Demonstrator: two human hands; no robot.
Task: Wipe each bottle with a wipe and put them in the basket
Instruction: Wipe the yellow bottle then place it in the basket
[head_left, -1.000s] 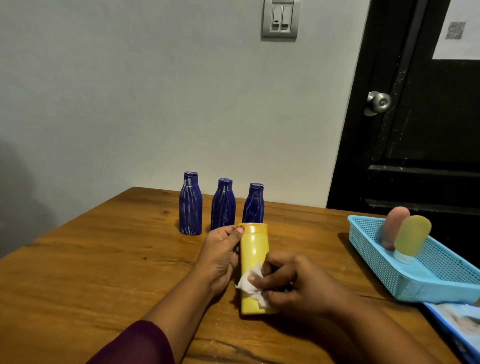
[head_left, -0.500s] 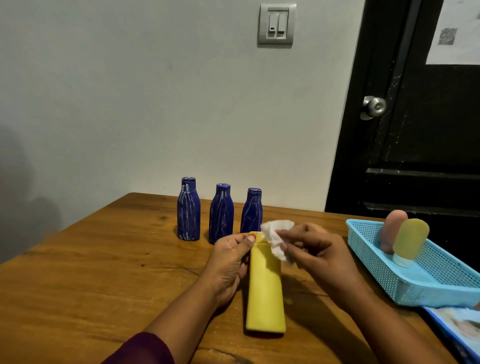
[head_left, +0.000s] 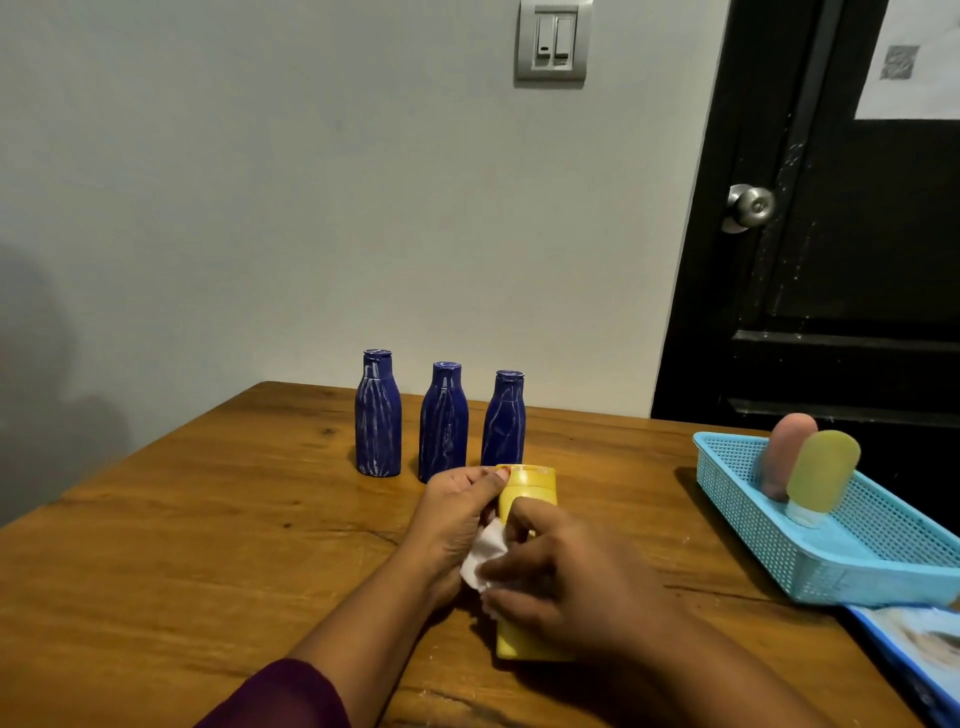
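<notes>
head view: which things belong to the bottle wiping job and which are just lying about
Job: yellow bottle, wipe, left blue bottle, middle blue bottle, right blue bottle, basket, pink bottle, green bottle.
Lying about: light switch, door knob, booklet, paper on door.

The yellow bottle (head_left: 530, 488) lies flat under a wipe (head_left: 485, 553) near 3 blue bottles (head_left: 443, 426).

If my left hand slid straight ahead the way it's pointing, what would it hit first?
Probably the rightmost blue bottle, which stands just beyond the cap end of the yellow bottle that the left hand holds. Depth is unclear, though, so it might slip past it.
</notes>
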